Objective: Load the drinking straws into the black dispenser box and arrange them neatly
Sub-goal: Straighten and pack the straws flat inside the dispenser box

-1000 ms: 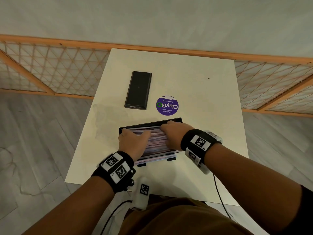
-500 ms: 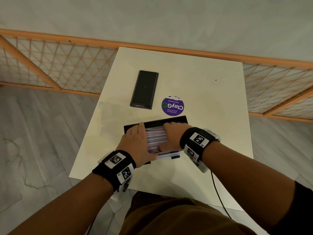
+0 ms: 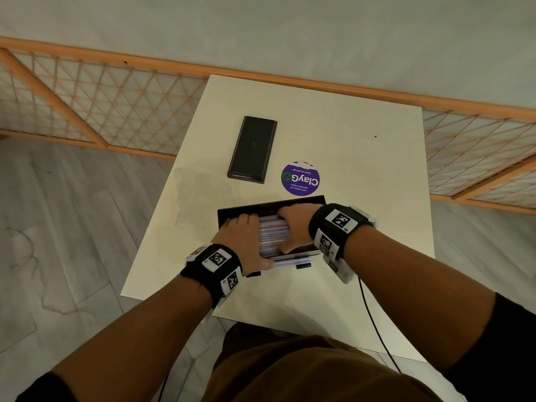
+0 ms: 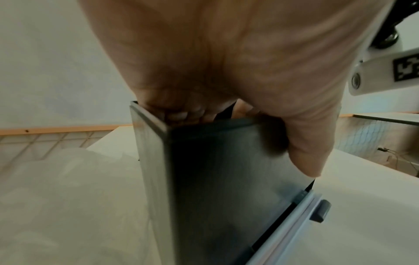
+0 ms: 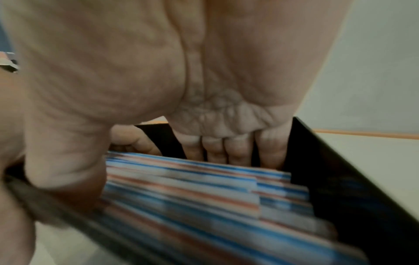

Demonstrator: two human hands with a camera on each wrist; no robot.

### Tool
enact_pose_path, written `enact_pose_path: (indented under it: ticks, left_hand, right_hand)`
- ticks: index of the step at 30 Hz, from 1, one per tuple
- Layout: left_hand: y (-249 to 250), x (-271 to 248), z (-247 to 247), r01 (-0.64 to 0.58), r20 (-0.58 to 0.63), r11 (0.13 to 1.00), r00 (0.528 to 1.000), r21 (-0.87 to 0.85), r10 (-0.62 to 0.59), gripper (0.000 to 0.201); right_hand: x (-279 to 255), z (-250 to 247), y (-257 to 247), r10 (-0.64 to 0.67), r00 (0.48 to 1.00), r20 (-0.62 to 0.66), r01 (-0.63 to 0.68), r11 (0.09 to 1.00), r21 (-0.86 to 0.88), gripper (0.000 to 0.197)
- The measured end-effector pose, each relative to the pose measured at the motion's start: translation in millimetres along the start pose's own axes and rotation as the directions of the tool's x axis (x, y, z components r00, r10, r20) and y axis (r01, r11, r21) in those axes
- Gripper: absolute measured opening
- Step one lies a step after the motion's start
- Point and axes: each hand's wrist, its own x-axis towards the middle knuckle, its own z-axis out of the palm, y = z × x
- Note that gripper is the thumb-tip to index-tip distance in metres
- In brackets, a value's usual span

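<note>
I have both hands in the open black rectangular dispenser box point(image 3: 271, 206): left hand point(image 3: 242, 242) and right hand point(image 3: 293, 227) lie flat, fingers extended, on the striped paper-wrapped straws point(image 3: 274, 236) inside it; uneven pressure could buckle them or slide the box

dispenser box point(image 3: 261, 208): black, open-topped, standing upright near the counter's front edge, long side across | drinking straws point(image 3: 274, 235): striped blue, red and white, stacked lengthwise inside the box, their right ends uneven, filling it close to the rim | a few straws showing at the front bottom slot
</note>
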Motion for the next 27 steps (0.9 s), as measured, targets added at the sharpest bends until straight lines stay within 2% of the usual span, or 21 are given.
enact_pose_path:
  ticks: [4, 9, 11, 15, 20, 23, 27]
  left_hand:
    - [1.3, -1.2, -2.6, -0.011, 0.005, 1.000, 1.000, 0.008, 0.011, 0.103]
    - [3.2, 0.2, -3.8, -0.026, -0.012, 1.000, 1.000, -0.015, 0.026, 0.110]
    - [5.0, -0.3, -6.9, -0.026, -0.002, 0.999, 1.000, -0.025, 0.026, 0.111]
    - [6.7, -0.8, -13.5, -0.032, 0.009, 0.999, 0.999, -0.024, 0.032, 0.108]
    - [3.8, -2.0, -19.3, -0.020, -0.015, 0.990, 1.000, -0.143, 0.018, 0.099]
    - [1.3, -3.0, -19.8, 0.002, -0.020, 0.973, 1.000, -0.232, -0.007, 0.088]
    - [-1.6, -4.0, -19.7, -0.024, -0.029, 0.980, 0.999, -0.197, 0.019, 0.071]
  right_hand:
    - [6.0, -5.8, -1.8, 0.056, 0.998, 0.038, -0.060, 0.993, 0.102, 0.084]
    - [4.1, -9.4, -2.6, 0.000, 0.998, 0.070, -0.017, 0.971, 0.240, 0.066]
    - [2.7, -11.4, -5.8, -0.016, 0.998, 0.067, -0.002, 0.966, 0.260, 0.073]
    - [4.4, -13.8, -7.9, -0.039, 0.997, 0.072, 0.021, 0.970, 0.241, 0.083]
    - [-8.1, -19.6, -4.1, -0.072, 0.997, 0.042, 0.062, 0.978, 0.198, 0.058]
    - [-13.5, -21.2, -3.3, -0.090, 0.996, 0.004, 0.090, 0.995, 0.051, 0.046]
    - [-18.7, -23.2, 2.1, -0.057, 0.998, -0.022, 0.056, 0.998, -0.037, 0.058]
